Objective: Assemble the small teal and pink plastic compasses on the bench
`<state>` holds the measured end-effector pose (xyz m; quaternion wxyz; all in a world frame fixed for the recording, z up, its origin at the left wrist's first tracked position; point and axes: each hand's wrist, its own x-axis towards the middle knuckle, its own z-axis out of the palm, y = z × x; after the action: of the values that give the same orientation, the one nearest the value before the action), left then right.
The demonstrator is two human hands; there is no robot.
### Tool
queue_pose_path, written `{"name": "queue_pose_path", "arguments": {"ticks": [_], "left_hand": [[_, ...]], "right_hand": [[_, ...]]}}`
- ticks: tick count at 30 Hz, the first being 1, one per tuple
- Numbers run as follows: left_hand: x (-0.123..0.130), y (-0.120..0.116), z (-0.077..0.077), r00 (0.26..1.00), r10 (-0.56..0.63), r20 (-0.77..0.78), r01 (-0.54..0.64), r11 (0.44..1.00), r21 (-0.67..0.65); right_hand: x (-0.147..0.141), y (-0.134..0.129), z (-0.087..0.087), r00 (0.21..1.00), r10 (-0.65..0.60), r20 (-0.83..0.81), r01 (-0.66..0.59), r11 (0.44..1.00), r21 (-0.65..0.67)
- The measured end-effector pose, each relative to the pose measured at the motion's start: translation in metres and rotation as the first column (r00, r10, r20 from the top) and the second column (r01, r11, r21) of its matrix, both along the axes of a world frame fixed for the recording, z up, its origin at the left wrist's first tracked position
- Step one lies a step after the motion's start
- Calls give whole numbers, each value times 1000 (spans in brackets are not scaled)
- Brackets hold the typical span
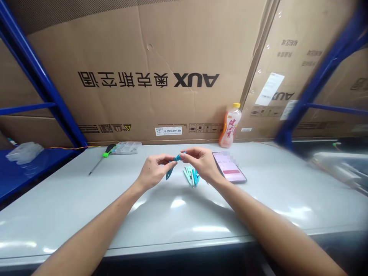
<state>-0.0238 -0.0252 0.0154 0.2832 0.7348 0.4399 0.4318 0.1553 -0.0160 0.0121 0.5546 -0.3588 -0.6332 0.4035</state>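
My left hand (153, 170) is closed in a pinch on a small teal plastic piece (169, 174), whose flat, tapered end hangs below the fingers. Just above the table, my right hand (202, 163) pinches the far end of a slim bright blue piece (178, 157) that bridges both sets of fingertips. Whether the blue and teal parts are joined is hidden by the fingers. Below and beside my right hand lies a small pile of slender mint-green and blue plastic pieces (191, 176) on the grey-white table (161, 222).
A phone (230, 168) with a lit screen lies right of my right hand. Behind it stands a drink bottle (230, 125). At the back left are a screwdriver (102, 158) and a clear compartment box (126, 148). Large cartons (172, 46) and blue rack posts (43, 76) bound the table.
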Motion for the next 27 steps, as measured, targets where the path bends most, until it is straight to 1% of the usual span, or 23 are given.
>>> {"name": "queue_pose_path", "arguments": {"ticks": [5,7,9,11,13,17,19,21,23,27], "left_hand": [[-1,0,-1,997,-62,50,66,996,-68],[-2,1,-3,994,-88,64,95,989,-110],[-3,1,-3,989,-127,77,138,977,-160],[-4,2,-3,983,-164,87,179,962,-208],[-5,1,-1,976,-201,82,216,941,-262],[-8,1,3,951,-303,65,305,881,-362],[-9,2,4,936,-347,55,338,848,-408],[-10,2,4,925,-376,48,357,821,-445],[-10,3,5,918,-393,47,369,805,-464],[-13,4,9,905,-423,44,388,781,-490]], "right_hand": [[1,1,2,997,69,21,-68,997,-32],[3,3,2,990,137,34,-135,989,-57],[7,6,3,971,231,61,-225,971,-86],[12,8,3,944,312,109,-301,948,-106],[18,9,4,907,375,193,-358,926,-118],[27,7,8,782,500,371,-473,865,-168],[28,5,10,736,507,448,-489,856,-166],[27,2,10,716,472,514,-474,870,-138],[26,1,10,718,444,536,-456,882,-120],[26,4,6,747,421,514,-436,895,-100]]}}
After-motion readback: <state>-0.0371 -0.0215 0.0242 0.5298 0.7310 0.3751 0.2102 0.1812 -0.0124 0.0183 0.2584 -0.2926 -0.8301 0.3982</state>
